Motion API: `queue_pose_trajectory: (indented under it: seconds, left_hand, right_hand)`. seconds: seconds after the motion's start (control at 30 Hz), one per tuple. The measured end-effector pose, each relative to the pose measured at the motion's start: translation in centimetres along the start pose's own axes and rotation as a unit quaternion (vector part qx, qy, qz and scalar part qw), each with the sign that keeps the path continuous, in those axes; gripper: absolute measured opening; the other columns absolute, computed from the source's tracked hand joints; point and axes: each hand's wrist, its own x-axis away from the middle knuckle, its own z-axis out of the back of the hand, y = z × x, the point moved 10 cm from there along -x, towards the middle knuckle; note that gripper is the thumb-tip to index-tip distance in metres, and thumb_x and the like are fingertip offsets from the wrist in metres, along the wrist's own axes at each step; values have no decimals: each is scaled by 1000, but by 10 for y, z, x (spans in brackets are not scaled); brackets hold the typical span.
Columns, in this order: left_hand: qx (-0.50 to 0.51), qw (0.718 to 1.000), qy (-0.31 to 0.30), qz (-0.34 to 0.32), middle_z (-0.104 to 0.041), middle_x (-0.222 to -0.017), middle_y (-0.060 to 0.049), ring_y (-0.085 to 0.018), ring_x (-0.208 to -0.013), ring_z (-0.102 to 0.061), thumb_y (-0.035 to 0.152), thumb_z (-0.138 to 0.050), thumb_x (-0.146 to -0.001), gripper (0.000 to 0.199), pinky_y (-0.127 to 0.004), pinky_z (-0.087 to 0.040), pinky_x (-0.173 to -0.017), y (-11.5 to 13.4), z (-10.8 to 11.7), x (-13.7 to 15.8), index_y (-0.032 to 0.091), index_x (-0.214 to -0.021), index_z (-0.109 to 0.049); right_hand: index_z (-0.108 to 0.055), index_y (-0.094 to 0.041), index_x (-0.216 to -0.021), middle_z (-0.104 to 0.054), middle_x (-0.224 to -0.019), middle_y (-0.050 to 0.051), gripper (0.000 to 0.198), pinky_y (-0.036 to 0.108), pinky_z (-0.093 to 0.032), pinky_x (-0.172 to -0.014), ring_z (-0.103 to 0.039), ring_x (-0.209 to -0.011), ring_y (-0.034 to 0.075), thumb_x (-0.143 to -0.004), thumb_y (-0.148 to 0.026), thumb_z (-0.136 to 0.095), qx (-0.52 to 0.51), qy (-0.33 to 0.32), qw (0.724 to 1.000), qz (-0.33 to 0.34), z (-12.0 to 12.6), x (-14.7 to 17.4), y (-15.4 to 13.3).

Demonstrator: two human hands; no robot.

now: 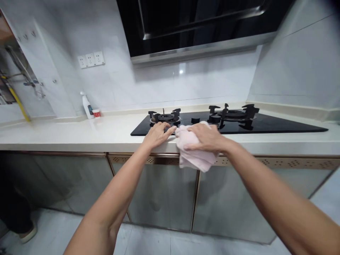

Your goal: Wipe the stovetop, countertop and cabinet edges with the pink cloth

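Note:
My right hand (205, 137) grips a pale pink cloth (196, 157) at the front edge of the black glass gas stove (281, 124). Part of the cloth hangs over the counter edge in front of the cabinet doors. To its left, my left hand (158, 134) rests at the stove's front edge with the fingers stretched out and nothing in them. Beyond my left hand stands the left burner (165, 117) with its black pan supports. The right burner (233, 113) lies behind and to the right of my right hand.
A white spray bottle (87, 105) and a small red cup (96, 113) stand against the wall on the white counter (53, 132). Above the stove hangs a black range hood (202, 24). Another person's leg and shoe (28, 232) show at lower left.

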Motion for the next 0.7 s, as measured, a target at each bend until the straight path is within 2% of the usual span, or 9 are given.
queue_pose_trajectory:
  seconds: [0.1,0.2,0.27,0.33,0.4,0.47,0.53,0.6,0.7]
  left_hand:
    - [17,1000,10,5,-69,-106,-5,-21,-104,-62,65,-39,-96,52,-36,-47,-96,-6,4,-1,22,-106,-67]
    - [38,999,17,22,-70,-106,-6,-20,-102,-63,64,-41,-95,52,-34,-48,-94,-13,7,-1,21,-105,-68]
    - [49,998,10,25,-70,-109,-6,-20,-103,-63,65,-44,-94,52,-33,-48,-94,-16,6,-1,20,-109,-68]
    - [52,998,7,16,-69,-112,-6,-20,-105,-63,64,-48,-93,52,-34,-48,-96,-15,5,-1,21,-114,-67]
    - [54,998,15,2,-67,-117,-7,-20,-109,-62,61,-53,-91,51,-35,-48,-100,-12,6,-1,20,-120,-65]
    - [60,997,32,-24,-66,-121,-9,-20,-114,-61,54,-58,-90,48,-35,-47,-103,-7,9,-2,19,-122,-65]
    - [59,995,51,-60,-66,-122,-9,-20,-117,-59,46,-60,-91,39,-36,-45,-106,3,14,1,19,-118,-67]
    - [44,993,64,-93,-66,-122,-9,-20,-120,-58,40,-58,-92,31,-36,-44,-109,15,18,8,21,-114,-68]
    - [-24,992,30,-118,-61,-134,-11,-24,-128,-53,49,-62,-90,42,-42,-41,-112,37,6,20,23,-123,-66]
  right_hand:
    - [-50,-22,-139,-53,-142,19,82,67,-33,-104,-45,-131,41,-79,-77,-52,-30,9,998,46,-1,-22,-50]
    - [-50,-21,-139,-54,-142,18,83,61,-33,-109,-46,-133,38,-77,-76,-56,-88,18,993,78,3,-28,-62]
    - [-45,-25,-145,-44,-152,14,82,53,-35,-112,-43,-139,33,-81,-75,-52,-147,32,985,87,8,-22,-44]
    - [-45,-28,-147,-35,-159,11,75,49,-37,-113,-39,-143,30,-88,-74,-42,-176,59,982,46,13,-11,-4]
    - [-54,-28,-140,-40,-156,11,68,51,-39,-111,-42,-141,32,-93,-72,-31,-152,60,986,-25,9,0,38]
    - [-61,-26,-132,-52,-147,12,67,56,-40,-107,-48,-135,35,-94,-70,-26,-103,28,992,-65,-1,8,62]
    - [-62,-27,-129,-59,-140,11,67,57,-41,-104,-53,-130,34,-96,-68,-21,-73,0,995,-62,-8,9,66]
    - [-64,-28,-126,-62,-136,9,66,55,-42,-103,-55,-128,32,-98,-65,-17,-66,-1,997,-46,-9,8,60]
    - [-68,-30,-119,-66,-131,6,71,51,-44,-102,-56,-128,31,-99,-62,-8,-82,4,996,-40,-7,4,54]
